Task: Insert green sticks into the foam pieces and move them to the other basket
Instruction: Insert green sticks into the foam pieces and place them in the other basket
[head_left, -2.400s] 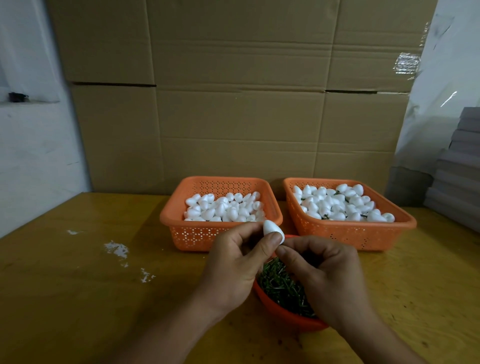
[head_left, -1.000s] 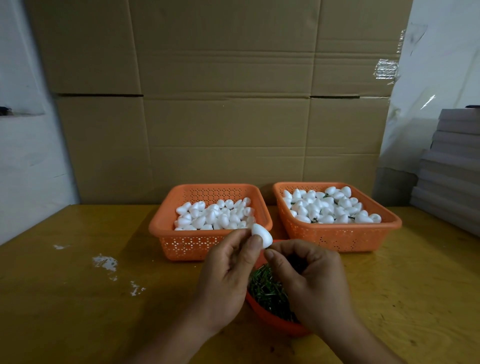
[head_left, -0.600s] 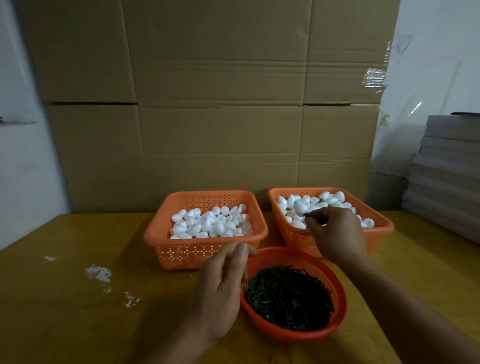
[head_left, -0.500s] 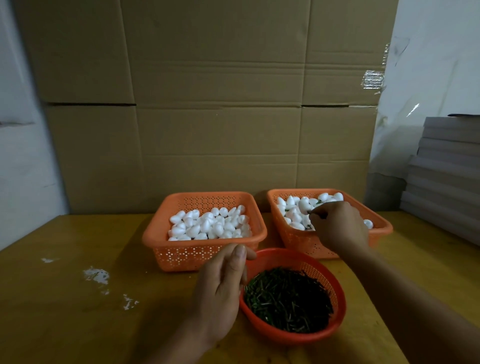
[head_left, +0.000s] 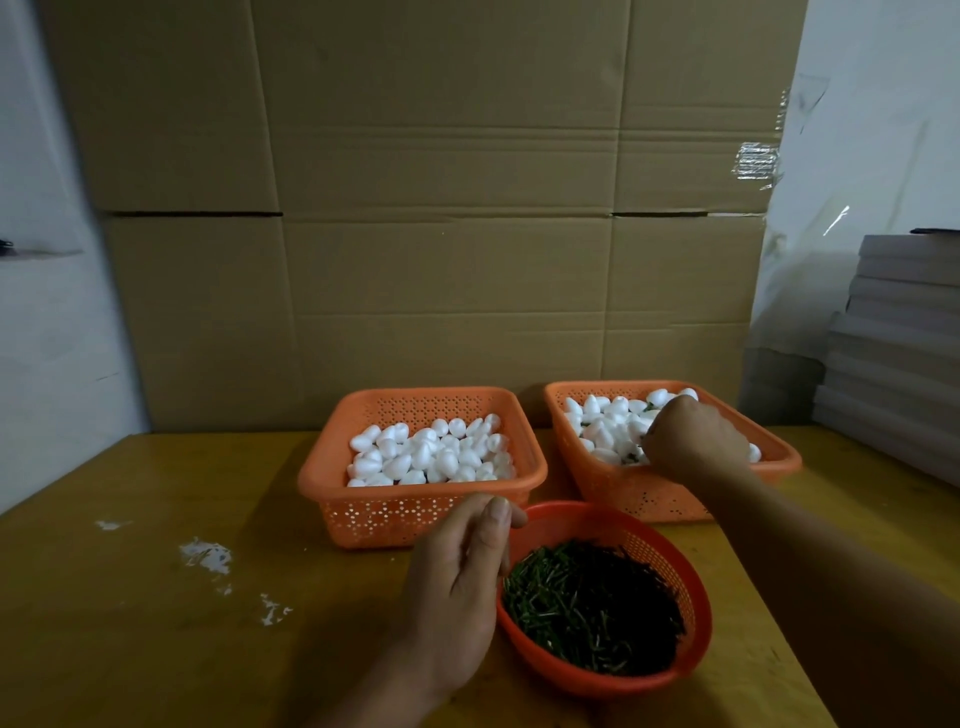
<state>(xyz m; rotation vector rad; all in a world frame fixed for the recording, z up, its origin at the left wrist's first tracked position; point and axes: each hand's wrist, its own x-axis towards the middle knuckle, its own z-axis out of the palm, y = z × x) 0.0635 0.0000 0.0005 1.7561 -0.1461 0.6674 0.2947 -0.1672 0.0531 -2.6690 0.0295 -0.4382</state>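
- Right hand reaches down among the foam pieces in the right basket, fingers curled; whether it holds one, I cannot tell.
- Left hand hangs relaxed and empty beside the round bowl of green sticks on the bench.
- Left basket holds plain foam pieces.

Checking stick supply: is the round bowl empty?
Not empty. The bowl holds a dense heap of green sticks across its whole floor.
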